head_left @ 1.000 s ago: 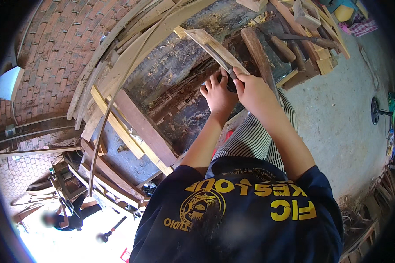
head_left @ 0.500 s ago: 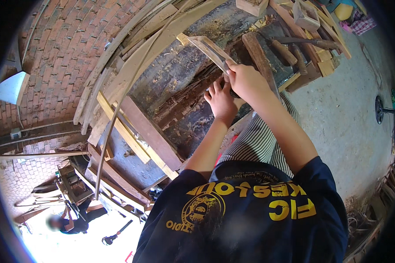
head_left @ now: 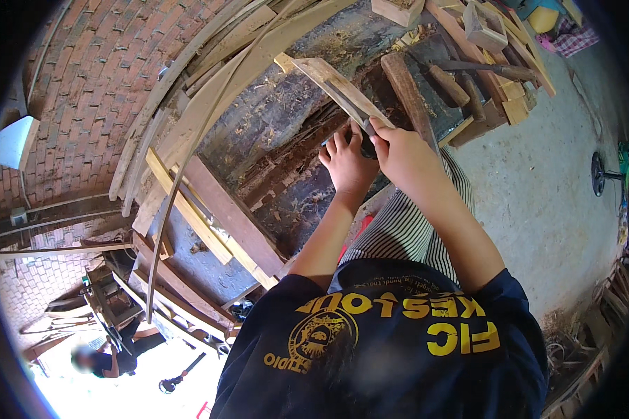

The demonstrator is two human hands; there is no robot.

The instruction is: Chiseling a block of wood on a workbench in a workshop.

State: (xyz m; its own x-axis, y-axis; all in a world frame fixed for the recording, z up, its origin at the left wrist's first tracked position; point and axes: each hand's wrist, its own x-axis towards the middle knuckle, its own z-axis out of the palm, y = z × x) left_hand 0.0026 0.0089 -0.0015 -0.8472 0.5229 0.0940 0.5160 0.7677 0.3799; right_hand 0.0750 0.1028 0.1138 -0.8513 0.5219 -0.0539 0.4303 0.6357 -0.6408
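My right hand (head_left: 409, 155) is closed, thumb uppermost, around the near end of a dark narrow metal tool (head_left: 344, 96), perhaps a chisel or file. The tool lies along a pale wooden piece (head_left: 321, 72), which slants away to the upper left over the workbench. Just left of it, my left hand (head_left: 348, 166) has its fingers bent over a dark object (head_left: 368, 145) between the two hands. What that object is stays mostly hidden. A thick brown wooden bar (head_left: 407, 87) lies right beside the hands.
Wooden-handled tools (head_left: 451, 85) rest on the bench's right side near a small wooden box (head_left: 485, 28). Long planks (head_left: 234, 202) and curved boards line the left. A concrete floor (head_left: 531, 181) lies to the right. Another person (head_left: 115, 359) works at the far lower left.
My left hand has shifted slightly left and away from the right hand. My right hand sits lower on the tool, and more of the wooden piece's face shows. The whole view has shifted slightly.
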